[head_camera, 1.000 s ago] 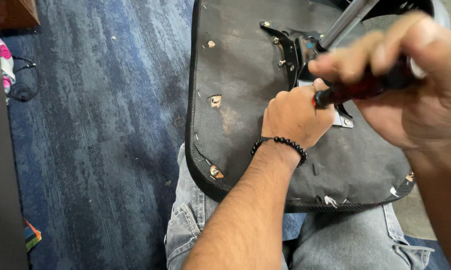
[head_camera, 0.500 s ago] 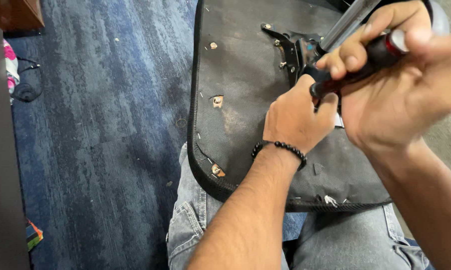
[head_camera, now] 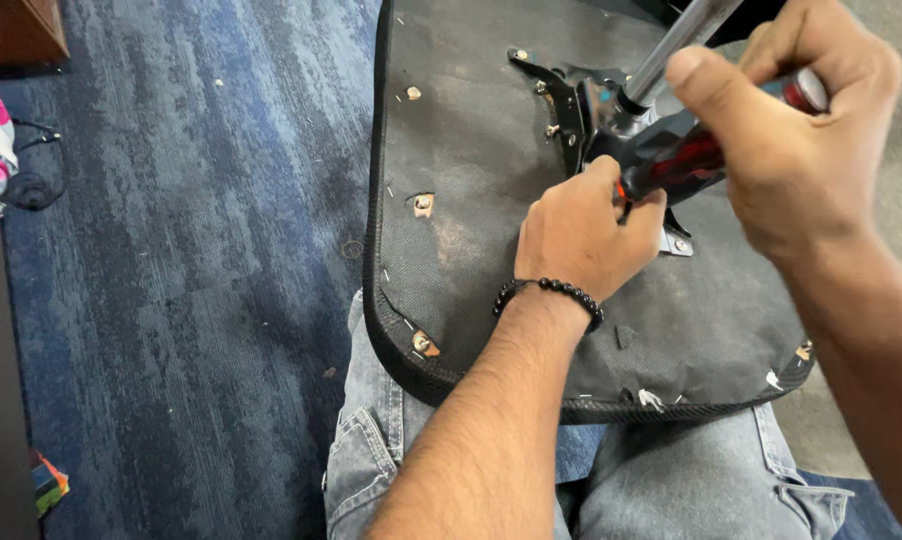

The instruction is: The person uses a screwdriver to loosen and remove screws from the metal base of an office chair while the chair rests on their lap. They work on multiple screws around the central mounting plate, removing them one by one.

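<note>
- Rotating the screwdriver: your right hand has rolled over the red-and-black handle since a second ago. The thumb now lies across the top, and the clear butt end peeks out past the knuckles.
- Right-hand grip: fingers wrapped and pressed tight around the handle, with no gap visible.
- Left hand: curled closed at the shaft end of the tool, fingertips bunched where the tip meets the black metal mounting plate. It has held that spot across the last second; the tip and any screw under it are hidden.
- The upturned chair seat rests underside-up across your lap, its near edge on your jeans. The seat has drifted slightly left in view.
- The chrome gas-lift cylinder rises from the plate, just beside the handle.
- Judgement: the changed wrist angle, with the tip position unchanged, reads as a turn being driven on a plate fastener. Whether it is loosening or tightening cannot be told.
</note>
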